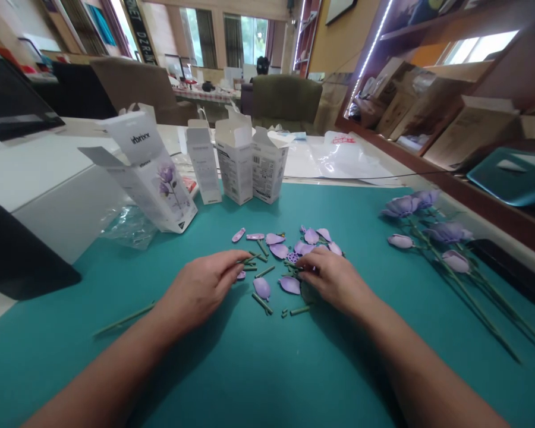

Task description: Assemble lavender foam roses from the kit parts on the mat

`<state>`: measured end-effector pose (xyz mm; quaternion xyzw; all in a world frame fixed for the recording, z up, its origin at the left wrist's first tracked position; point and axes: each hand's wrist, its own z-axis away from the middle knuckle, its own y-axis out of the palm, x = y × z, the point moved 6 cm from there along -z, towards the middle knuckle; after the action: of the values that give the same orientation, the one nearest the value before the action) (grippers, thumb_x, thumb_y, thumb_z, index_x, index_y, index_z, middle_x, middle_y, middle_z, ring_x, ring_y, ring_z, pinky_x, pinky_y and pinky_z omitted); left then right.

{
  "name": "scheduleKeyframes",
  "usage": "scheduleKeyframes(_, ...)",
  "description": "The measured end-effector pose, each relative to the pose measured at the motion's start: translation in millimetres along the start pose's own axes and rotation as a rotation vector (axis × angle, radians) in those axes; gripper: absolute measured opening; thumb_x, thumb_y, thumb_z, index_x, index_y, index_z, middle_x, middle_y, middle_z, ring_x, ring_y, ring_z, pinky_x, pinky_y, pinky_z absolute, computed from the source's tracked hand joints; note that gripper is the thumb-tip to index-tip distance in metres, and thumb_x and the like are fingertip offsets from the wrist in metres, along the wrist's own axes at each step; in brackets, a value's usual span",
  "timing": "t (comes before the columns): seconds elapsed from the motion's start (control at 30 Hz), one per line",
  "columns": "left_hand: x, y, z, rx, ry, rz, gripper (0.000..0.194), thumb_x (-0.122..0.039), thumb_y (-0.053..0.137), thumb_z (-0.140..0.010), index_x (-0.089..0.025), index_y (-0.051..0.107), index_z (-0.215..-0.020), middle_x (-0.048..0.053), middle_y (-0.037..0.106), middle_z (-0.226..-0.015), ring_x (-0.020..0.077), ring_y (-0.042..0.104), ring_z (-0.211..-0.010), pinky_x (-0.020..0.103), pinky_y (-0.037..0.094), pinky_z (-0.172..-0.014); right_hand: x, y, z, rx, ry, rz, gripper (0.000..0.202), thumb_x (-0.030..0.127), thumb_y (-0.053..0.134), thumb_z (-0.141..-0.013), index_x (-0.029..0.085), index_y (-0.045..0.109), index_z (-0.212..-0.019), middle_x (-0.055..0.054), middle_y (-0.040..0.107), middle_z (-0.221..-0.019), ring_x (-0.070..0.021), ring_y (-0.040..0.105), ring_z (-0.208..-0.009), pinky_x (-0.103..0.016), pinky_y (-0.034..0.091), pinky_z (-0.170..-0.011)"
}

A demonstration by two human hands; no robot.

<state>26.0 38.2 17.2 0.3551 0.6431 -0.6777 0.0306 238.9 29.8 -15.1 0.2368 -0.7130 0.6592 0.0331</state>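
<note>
Green stem piece (252, 258), long axis roughly sideways, pointing right from left fingers (237, 255)

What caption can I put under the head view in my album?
Left hand and right hand among loose purple petals and green stem pieces on a teal mat, purple flowers at right.

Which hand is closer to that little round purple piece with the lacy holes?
The right hand: its fingertips are just beside the lacy piece. The left hand is farther off, to the piece's left, across some loose parts.
</note>
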Motion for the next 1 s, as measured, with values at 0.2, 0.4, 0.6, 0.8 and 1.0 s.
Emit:
scheduleKeyframes(0.2, -4, 4.4, 1, 0.035, 0.039, 0.001, 0.036, -0.031, 0.038, -0.091, -0.022, 0.064, -0.114, 0.005, 0.071, -0.107, 0.0211, 0.065, -0.094, 0.033, 0.05, -0.083, 6, 17, -7, -0.004, -0.131, 0.055, 0.015, 0.013, 0.056, -0.083, 0.02, 0.07, -0.085, -0.008, 0.062, -0.085, -0.0215, 0.057, -0.083, -0.032, 0.042, -0.069)
scheduleKeyframes(0.4, -8, 8.0, 1, 0.054, 0.069, 0.018, 0.034, -0.03, 0.038, -0.092, -0.022, 0.064, -0.113, 0.004, 0.071, -0.108, 0.0205, 0.065, -0.094, 0.03, 0.05, -0.079, 5, -5, -6, -0.166, -0.074, -0.321, 0.009, 0.017, 0.057, -0.082, 0.02, 0.06, -0.074, -0.004, 0.06, -0.08, -0.0183, 0.056, -0.079, -0.033, 0.044, -0.071)
scheduleKeyframes(0.6, -12, 10.2, 2, 0.089, 0.071, 0.009, 0.033, -0.029, 0.038, -0.092, -0.023, 0.063, -0.114, 0.004, 0.069, -0.113, 0.0207, 0.064, -0.098, 0.031, 0.049, -0.08, -8, -13, -1, -0.218, 0.193, -0.896, 0.016, 0.035, 0.057, -0.081, 0.02, 0.053, -0.079, -0.007, 0.065, -0.101, -0.0156, 0.06, -0.077, -0.031, 0.049, -0.064)
scheduleKeyframes(0.8, -11, 12.9, 2, 0.093, 0.076, 0.001, 0.033, -0.027, 0.038, -0.093, -0.023, 0.063, -0.114, 0.004, 0.071, -0.107, 0.0204, 0.065, -0.095, 0.029, 0.049, -0.077, -8, -16, -1, -0.206, 0.233, -1.012, 0.027, 0.04, 0.072, -0.068, 0.019, 0.056, -0.073, -0.001, 0.063, -0.076, -0.0121, 0.056, -0.062, -0.028, 0.048, -0.06)
scheduleKeyframes(1.0, -11, 14.0, 3, 0.058, 0.117, 0.007, 0.033, -0.027, 0.037, -0.093, -0.021, 0.063, -0.113, 0.005, 0.069, -0.109, 0.0202, 0.063, -0.097, 0.03, 0.048, -0.081, -15, -20, 1, -0.268, 0.257, -1.06, 0.029, 0.036, 0.077, -0.061, 0.019, 0.061, -0.079, 0.001, 0.061, -0.072, -0.0122, 0.055, -0.065, -0.027, 0.046, -0.061)
